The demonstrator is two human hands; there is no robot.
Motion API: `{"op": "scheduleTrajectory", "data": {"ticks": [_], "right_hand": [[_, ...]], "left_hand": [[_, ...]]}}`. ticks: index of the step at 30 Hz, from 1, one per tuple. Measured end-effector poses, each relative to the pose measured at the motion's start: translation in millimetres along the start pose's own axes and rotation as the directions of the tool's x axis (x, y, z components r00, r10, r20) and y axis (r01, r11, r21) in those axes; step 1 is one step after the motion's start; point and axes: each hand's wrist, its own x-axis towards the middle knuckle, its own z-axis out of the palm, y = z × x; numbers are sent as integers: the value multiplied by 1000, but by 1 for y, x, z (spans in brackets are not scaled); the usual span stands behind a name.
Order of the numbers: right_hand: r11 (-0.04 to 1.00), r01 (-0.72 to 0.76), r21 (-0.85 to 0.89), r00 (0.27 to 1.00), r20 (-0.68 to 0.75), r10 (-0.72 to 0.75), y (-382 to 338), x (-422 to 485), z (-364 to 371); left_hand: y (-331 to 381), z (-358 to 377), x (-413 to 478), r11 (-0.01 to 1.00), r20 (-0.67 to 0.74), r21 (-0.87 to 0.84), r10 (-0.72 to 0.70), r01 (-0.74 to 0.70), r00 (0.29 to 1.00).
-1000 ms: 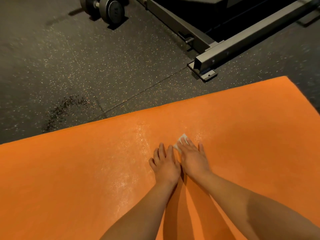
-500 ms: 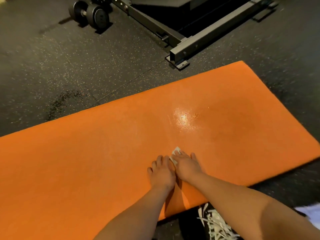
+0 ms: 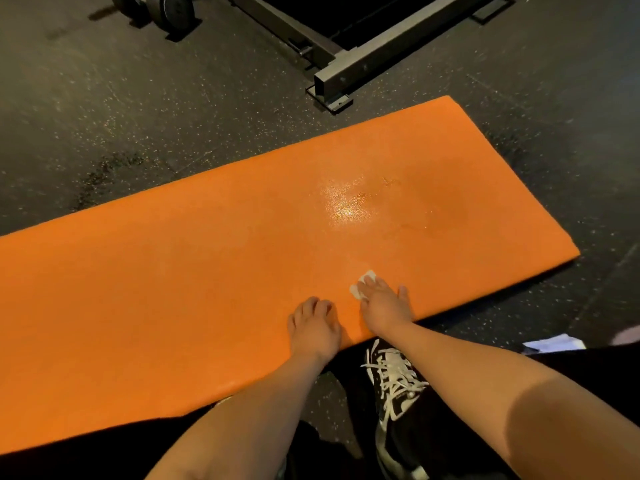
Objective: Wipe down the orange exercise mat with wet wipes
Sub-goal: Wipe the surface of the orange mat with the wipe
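Head view: my flat right hand point(image 3: 382, 306) presses the wet wipe point(image 3: 364, 284) on the orange mat point(image 3: 173, 289); my left hand point(image 3: 313, 329), earlier touching it, rests apart

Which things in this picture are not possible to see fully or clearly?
Head view:
- wet wipe: mostly hidden under the right hand.
- orange mat: left end cut off by the picture edge.
- dumbbell: cut off by the top edge.
- white object near the right edge: too blurred to identify.
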Motion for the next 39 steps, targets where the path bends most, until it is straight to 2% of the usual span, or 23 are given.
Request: {"op": "scheduleTrajectory", "data": {"ticks": [2, 6, 8, 13, 19, 26, 34, 39], "right_hand": [[1000, -10, -1, 1000, -6, 10, -8, -8, 3], [990, 132, 50, 991, 17, -133, -18, -28, 18], [987, 149, 55, 989, 6, -149, -9, -32, 19], [998, -26, 55, 996, -88, 31, 5, -36, 16], [994, 93, 63, 996, -16, -92, -6, -48, 25], [998, 15, 59, 999, -34, -13, -5, -50, 22], [998, 21, 59, 999, -32, -19, -24, -57, 32], [989, 132, 60, 990, 50, -135, -57, -61, 49]], "left_hand": [[6, 1, -7, 998, -6, 42, 44, -43, 999], [11, 5, -15, 997, 59, 33, 66, -68, 996], [8, 6, -16, 995, 92, 52, 83, -88, 992], [3, 10, -21, 986, 159, 112, 107, -125, 982], [-4, 13, -23, 983, 67, 73, 165, -170, 984], [-4, 7, -17, 969, 11, -14, 248, -248, 969], [-17, -12, -20, 983, 39, -50, 176, -174, 984], [-54, -17, -36, 996, -11, -60, 69, -70, 998]]}}
